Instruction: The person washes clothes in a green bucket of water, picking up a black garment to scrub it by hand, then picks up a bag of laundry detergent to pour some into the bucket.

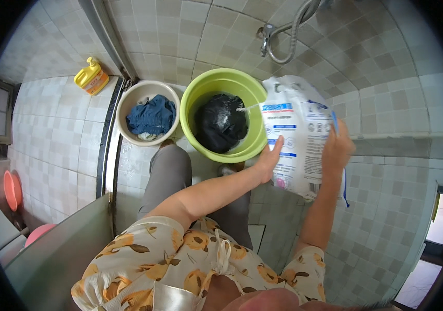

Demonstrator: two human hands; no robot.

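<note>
My left hand grips the lower left side of a large white plastic bag bearing blue print, its thumb lying on the front. Around the bag's right edge, my right hand is closed. The bag is tilted over the rim of a lime-green plastic tub. A thin stream of white powder runs from the bag's left edge into the tub. Dark wet fabric sits in the tub in some water, with a whitish patch on top.
Left of the tub, a beige basin holds blue clothing. A yellow jug stands beyond the door track. On the wall are a shower valve and metal hose. A glass panel rises at lower left.
</note>
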